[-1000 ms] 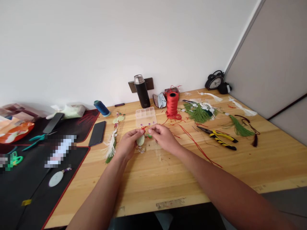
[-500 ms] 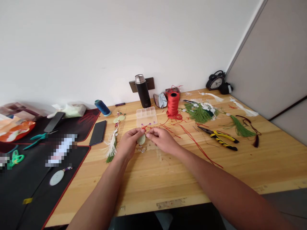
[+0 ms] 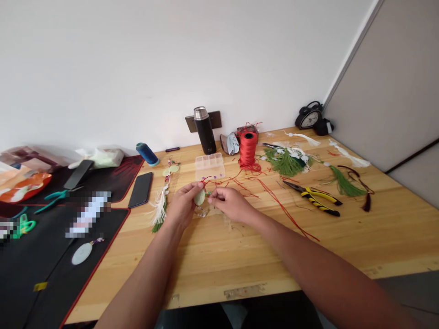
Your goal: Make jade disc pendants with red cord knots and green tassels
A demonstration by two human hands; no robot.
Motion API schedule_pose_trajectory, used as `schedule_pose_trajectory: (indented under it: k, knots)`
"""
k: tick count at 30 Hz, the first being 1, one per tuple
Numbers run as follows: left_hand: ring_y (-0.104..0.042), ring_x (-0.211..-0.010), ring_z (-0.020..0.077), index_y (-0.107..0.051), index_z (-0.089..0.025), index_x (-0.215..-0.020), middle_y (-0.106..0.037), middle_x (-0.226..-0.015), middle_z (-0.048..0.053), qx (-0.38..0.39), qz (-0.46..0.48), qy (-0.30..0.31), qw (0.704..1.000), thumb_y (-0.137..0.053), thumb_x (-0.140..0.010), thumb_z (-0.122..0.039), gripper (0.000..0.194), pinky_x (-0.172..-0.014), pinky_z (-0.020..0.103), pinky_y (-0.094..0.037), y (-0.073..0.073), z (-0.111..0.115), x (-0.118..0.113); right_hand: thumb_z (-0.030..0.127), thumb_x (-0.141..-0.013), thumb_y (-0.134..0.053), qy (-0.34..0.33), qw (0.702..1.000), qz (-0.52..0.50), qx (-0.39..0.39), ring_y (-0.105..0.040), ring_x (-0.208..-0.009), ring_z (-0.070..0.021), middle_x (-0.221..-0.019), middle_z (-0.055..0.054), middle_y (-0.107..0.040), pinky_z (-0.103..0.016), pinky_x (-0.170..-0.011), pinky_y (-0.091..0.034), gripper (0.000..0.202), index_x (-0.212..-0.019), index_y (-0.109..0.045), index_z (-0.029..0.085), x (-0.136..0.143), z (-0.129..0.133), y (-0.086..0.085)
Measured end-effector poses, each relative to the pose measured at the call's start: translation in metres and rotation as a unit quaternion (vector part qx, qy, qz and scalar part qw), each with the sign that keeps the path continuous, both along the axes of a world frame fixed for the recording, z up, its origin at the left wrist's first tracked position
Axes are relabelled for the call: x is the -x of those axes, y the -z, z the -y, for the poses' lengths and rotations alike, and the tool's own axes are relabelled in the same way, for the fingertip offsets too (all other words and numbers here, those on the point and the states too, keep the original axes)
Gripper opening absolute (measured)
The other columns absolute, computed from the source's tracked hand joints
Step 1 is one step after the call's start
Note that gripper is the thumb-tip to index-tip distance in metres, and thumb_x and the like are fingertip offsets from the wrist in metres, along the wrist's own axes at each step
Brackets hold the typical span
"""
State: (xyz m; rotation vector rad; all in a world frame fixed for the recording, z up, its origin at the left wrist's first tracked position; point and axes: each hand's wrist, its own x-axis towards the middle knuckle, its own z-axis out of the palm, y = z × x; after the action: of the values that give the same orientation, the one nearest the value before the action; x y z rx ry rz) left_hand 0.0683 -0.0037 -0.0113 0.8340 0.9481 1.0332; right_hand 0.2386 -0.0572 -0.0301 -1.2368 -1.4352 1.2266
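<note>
Low over the wooden table, my left hand is closed on a pale green round pendant, with red cord at the thumb and forefinger. Below the pendant hangs a small clear piece. Just to the right, the thumb and forefinger of my right hand are pinched together beside small green beads at the pendant's edge. What lies in that pinch is too small to make out. Behind both hands lies a clear compartment box with a few purple beads at its front.
A red cord spool and black thermos stand behind. Yellow-black pliers and green tassels lie right. To the left are a phone, a blue thread spool and a white-green tassel.
My right hand has shifted slightly down and away from the red cord to the pendant's right edge, where green beads now show. The pendant has moved slightly left in my left hand.
</note>
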Motion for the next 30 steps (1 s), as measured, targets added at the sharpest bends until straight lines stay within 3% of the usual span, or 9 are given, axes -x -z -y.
schedule_pose_trajectory:
  k: [14,24,30]
  knots:
    - [-0.059,-0.059,0.0088,-0.081,-0.013,-0.081,-0.073,-0.07,0.002,-0.007,0.01,-0.021,1.0,-0.105,-0.057,-0.036,0.041,-0.054,0.019,-0.045,0.0026,-0.0029,0.0016,0.027,-0.096,-0.07,-0.027,0.998,0.05,0.022,-0.061,-0.074,-0.016,-0.082,-0.001,-0.071,-0.028,-0.068,-0.042,0.011,-0.091,-0.073,0.018,-0.0008,0.0028,0.0001]
    - [-0.052,-0.051,0.0069,-0.078,-0.013,-0.077,-0.066,-0.063,-0.002,0.009,0.015,-0.029,0.999,-0.103,-0.059,-0.034,0.037,-0.047,0.02,-0.036,0.0009,-0.0037,0.002,0.024,-0.096,-0.07,-0.036,0.998,0.055,0.022,-0.061,-0.074,-0.0155,-0.08,0.0,-0.07,-0.027,-0.069,-0.042,0.01,-0.088,-0.073,0.018,0.0003,0.0042,-0.0058]
    - [-0.058,-0.056,0.0078,-0.078,-0.012,-0.08,-0.07,-0.067,0.0,0.005,0.023,-0.014,1.0,-0.104,-0.057,-0.033,0.04,-0.053,0.02,-0.043,0.0,-0.0026,0.0022,0.021,-0.095,-0.071,-0.044,0.998,0.05,0.022,-0.062,-0.074,-0.0151,-0.08,0.0,-0.072,-0.027,-0.07,-0.042,0.01,-0.086,-0.072,0.018,0.0014,0.0053,-0.0067]
